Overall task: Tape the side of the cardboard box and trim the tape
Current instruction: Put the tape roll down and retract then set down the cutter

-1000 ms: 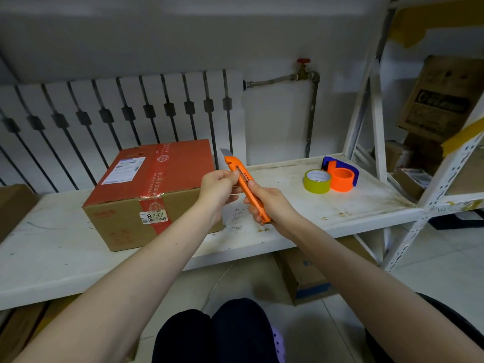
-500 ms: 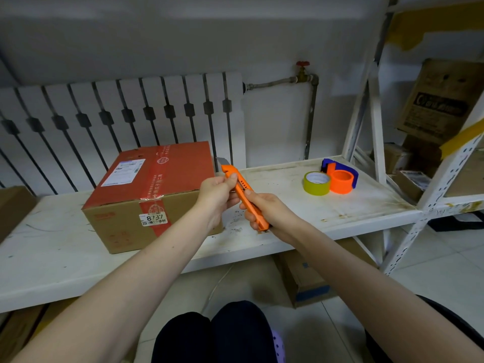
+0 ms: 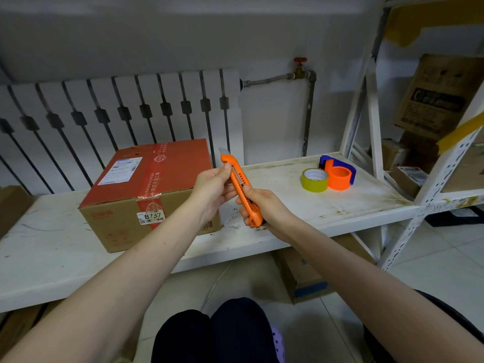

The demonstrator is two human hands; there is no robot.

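A cardboard box [image 3: 146, 189] with a red top, a strip of red tape and a white label stands on the white shelf [image 3: 288, 205]. Just right of the box I hold an orange utility knife [image 3: 239, 187] in both hands, its short blade pointing up and away. My right hand [image 3: 262, 205] grips the lower handle. My left hand [image 3: 213, 188] pinches the upper end with the thumb near the slider. A yellow tape roll [image 3: 314, 180] and an orange roll in a blue dispenser [image 3: 339, 176] lie at the right of the shelf.
A white radiator [image 3: 112, 121] stands behind the box, with a pipe and red valve [image 3: 300, 68] to its right. A white metal rack [image 3: 429, 179] at right holds cartons. More boxes [image 3: 301, 273] sit under the shelf. My knees [image 3: 217, 334] are below.
The knife stays held in both hands beside the box. It dipped slightly, then rose again, and the blade tip shows a little more above the orange body.
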